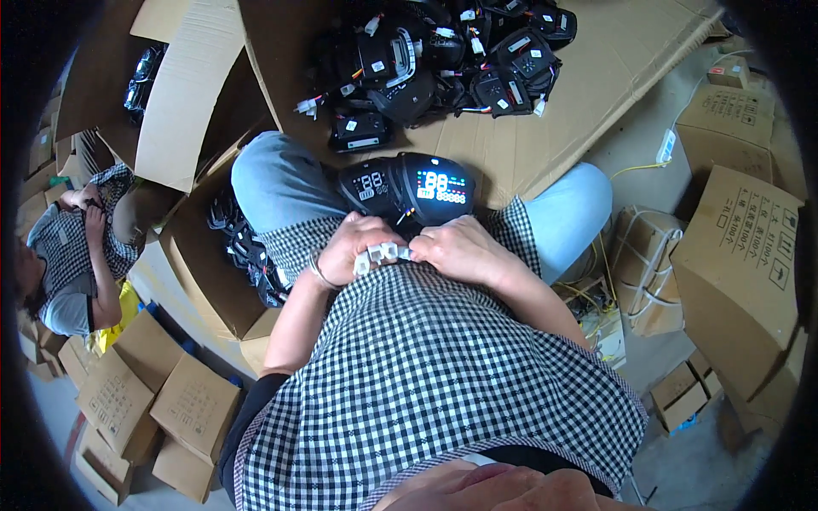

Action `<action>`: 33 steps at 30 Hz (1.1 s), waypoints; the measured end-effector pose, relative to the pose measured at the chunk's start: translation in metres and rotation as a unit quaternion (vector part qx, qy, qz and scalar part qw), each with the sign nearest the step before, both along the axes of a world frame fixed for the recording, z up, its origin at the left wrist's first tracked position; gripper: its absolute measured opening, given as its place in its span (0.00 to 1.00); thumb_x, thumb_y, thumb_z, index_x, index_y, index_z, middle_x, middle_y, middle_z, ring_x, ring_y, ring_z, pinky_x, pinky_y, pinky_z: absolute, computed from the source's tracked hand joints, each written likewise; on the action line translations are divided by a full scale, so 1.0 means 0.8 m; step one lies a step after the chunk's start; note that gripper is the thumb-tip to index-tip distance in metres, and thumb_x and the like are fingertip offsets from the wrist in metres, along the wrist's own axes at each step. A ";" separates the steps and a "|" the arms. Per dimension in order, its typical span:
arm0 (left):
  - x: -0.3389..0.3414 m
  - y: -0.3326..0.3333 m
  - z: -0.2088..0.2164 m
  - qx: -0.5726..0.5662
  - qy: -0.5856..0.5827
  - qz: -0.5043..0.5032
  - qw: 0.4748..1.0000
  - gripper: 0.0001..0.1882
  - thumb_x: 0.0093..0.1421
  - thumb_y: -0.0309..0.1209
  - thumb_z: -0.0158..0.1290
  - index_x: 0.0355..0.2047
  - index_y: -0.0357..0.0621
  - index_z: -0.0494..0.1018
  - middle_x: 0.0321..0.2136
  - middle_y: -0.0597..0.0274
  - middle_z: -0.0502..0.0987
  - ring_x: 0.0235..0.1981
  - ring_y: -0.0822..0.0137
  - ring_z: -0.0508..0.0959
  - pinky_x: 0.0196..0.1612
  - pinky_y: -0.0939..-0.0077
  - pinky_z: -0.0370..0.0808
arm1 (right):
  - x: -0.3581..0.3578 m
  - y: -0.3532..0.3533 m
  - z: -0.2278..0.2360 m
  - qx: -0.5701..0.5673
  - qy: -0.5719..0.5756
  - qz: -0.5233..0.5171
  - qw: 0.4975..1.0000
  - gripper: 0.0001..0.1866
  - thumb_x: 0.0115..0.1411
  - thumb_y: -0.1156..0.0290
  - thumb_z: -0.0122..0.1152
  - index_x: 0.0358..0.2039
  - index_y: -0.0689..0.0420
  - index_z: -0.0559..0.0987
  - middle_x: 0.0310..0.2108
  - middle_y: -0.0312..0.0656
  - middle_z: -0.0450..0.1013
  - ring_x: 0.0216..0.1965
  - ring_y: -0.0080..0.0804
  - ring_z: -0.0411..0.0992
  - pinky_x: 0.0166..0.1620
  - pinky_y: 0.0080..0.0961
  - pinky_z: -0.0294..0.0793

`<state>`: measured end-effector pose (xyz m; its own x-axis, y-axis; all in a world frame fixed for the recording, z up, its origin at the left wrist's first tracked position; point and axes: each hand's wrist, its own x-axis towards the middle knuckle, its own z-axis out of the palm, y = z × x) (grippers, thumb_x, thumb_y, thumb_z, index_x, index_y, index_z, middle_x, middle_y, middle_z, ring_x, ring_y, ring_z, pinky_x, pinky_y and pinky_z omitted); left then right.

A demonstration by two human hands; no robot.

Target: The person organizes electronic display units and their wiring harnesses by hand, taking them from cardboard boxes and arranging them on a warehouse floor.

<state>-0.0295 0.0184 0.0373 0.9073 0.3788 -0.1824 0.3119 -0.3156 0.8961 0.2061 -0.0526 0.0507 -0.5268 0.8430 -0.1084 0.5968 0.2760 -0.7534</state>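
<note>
Both hands' fingers [362,247] seemingly pinching white connectors [383,253], lit dashboard display [409,187] beyond.

Your left hand [354,249] and right hand [464,249] cover most of the white plug connectors [383,253], so you cannot tell how many there are or whether they are joined. Their wires run out of sight under your fingers. The near edge of the lit black display unit [409,187] is hidden behind your knuckles. In the far pile of black units [452,60], single pieces blur into one another and the top ones are cut off by the edge. The open box [230,247] at your left hides its contents in shadow. The co-worker [72,247] at far left is cropped by the dark rim.
</note>
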 end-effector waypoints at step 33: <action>-0.148 0.048 0.118 -0.037 -0.494 0.563 0.662 0.17 0.68 0.46 0.44 0.37 0.45 0.71 0.29 0.71 0.71 0.29 0.76 0.70 0.33 0.83 0.67 | 0.034 0.017 -0.075 0.194 0.170 -0.549 0.795 0.04 0.58 0.76 0.58 0.33 0.63 0.78 0.33 0.45 0.69 0.27 0.37 0.75 0.30 0.30 0.75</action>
<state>-0.1478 0.0571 0.1318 -0.2519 0.9393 0.2328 -0.4371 -0.3250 0.8386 0.2333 -0.0389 -0.0096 0.6061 0.7506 0.2631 0.4185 -0.0196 -0.9080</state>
